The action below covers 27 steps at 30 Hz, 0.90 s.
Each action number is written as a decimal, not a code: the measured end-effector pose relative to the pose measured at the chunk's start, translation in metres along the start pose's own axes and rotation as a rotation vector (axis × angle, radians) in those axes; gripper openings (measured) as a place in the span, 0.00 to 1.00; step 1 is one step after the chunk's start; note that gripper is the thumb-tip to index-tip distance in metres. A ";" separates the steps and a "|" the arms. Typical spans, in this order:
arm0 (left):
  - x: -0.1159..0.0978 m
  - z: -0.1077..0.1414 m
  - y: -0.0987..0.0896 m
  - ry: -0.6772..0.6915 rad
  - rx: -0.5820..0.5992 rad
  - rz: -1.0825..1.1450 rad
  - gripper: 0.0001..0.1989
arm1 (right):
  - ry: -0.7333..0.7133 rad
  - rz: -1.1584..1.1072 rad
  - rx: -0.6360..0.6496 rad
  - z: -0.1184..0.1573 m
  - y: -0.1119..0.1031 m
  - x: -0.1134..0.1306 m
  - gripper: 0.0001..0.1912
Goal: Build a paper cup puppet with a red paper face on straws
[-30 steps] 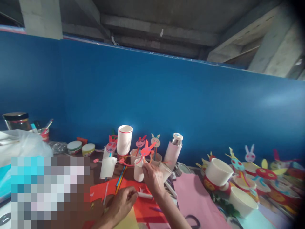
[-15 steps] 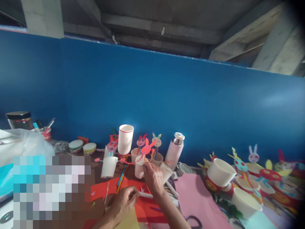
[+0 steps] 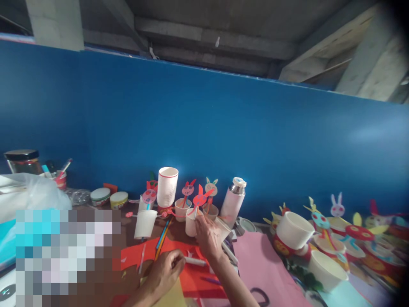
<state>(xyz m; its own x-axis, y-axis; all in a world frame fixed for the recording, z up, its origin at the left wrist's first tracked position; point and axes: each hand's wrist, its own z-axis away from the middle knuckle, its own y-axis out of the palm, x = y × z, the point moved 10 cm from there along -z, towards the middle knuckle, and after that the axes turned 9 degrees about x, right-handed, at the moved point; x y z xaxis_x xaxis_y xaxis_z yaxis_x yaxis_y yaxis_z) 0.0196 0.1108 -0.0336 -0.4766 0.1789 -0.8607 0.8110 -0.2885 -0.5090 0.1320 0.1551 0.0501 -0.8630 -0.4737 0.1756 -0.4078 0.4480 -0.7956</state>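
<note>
As the head camera shows, the white paper cup (image 3: 191, 224) is upright, mouth upward and long axis near vertical, left of and in front of the pink flask (image 3: 232, 205); whether its base touches the worktop (image 3: 131, 280) is unclear. From it rises a red paper figure (image 3: 200, 200), one ear pointing up, the other slanting toward the flask. The cup lies just left of the right hand (image 3: 207, 236), whose fingers are drawn together on its wall near the rim, the thumb hidden. The left hand (image 3: 168, 265), farther left of the flask and nearer the viewer, is loosely curled; whether it holds anything cannot be told.
</note>
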 end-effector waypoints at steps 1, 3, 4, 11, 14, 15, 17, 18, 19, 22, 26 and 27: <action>0.000 0.000 0.001 0.001 0.002 -0.001 0.12 | 0.004 0.000 0.000 0.000 0.001 0.000 0.09; 0.001 0.000 0.002 0.005 0.007 -0.003 0.12 | 0.013 -0.001 0.000 -0.001 0.002 0.000 0.08; 0.000 -0.001 0.002 0.007 0.008 -0.002 0.12 | 0.015 -0.003 0.000 -0.001 0.003 -0.001 0.08; -0.002 -0.001 0.002 0.013 0.030 0.001 0.12 | 0.005 -0.028 0.002 0.004 0.004 -0.003 0.10; -0.003 -0.001 0.001 0.011 0.032 -0.001 0.12 | 0.004 -0.037 0.000 0.005 0.001 -0.003 0.11; -0.003 0.000 0.001 0.009 0.031 -0.002 0.12 | 0.006 -0.040 -0.002 0.005 0.000 -0.003 0.12; -0.004 0.000 0.001 0.006 0.030 -0.004 0.12 | 0.010 -0.044 -0.006 0.004 0.000 -0.004 0.13; -0.004 0.000 0.001 0.005 0.029 -0.004 0.12 | 0.012 -0.044 -0.008 0.004 0.001 -0.004 0.14; -0.003 0.000 0.001 0.004 0.029 -0.003 0.12 | 0.014 -0.043 -0.009 0.004 0.002 -0.004 0.15; -0.003 0.001 0.002 0.003 0.028 0.000 0.12 | 0.016 -0.042 -0.009 0.003 0.003 -0.002 0.15; -0.005 0.002 0.000 -0.003 0.011 0.006 0.12 | 0.024 -0.045 -0.020 0.003 -0.008 -0.006 0.13; -0.006 0.002 0.000 -0.006 0.011 0.011 0.13 | 0.031 -0.042 -0.026 0.004 -0.014 -0.010 0.13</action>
<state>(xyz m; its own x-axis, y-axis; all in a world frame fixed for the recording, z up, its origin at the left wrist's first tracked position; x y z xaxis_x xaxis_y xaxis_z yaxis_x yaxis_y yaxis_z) 0.0215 0.1076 -0.0284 -0.4694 0.1704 -0.8664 0.8126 -0.3005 -0.4994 0.1475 0.1501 0.0572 -0.8536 -0.4689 0.2271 -0.4514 0.4481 -0.7717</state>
